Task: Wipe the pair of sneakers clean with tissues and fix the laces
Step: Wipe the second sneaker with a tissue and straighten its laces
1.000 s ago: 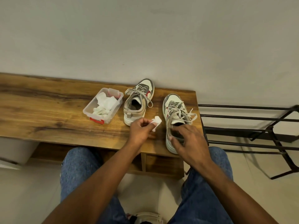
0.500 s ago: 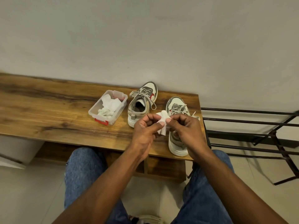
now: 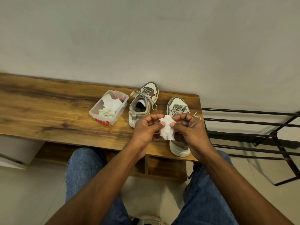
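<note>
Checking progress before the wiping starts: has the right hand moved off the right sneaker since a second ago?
Yes. The right hand has left the right sneaker and moved leftward, toward the left sneaker, to pinch the tissue with the left hand.

Tub (image 3: 109, 107) of tissues on the bench (image 3: 48, 108), left of two sneakers (image 3: 142, 103) (image 3: 177, 108) side by side; rack (image 3: 253, 135) stands off right.

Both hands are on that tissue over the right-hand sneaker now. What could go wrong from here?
1. The tissue is pinched between the left hand and the right hand; pulling apart may tear it.
2. The right sneaker sits near the bench end and front edge; hard wiping could push it off.
3. Its loose laces may snag fingers.
</note>
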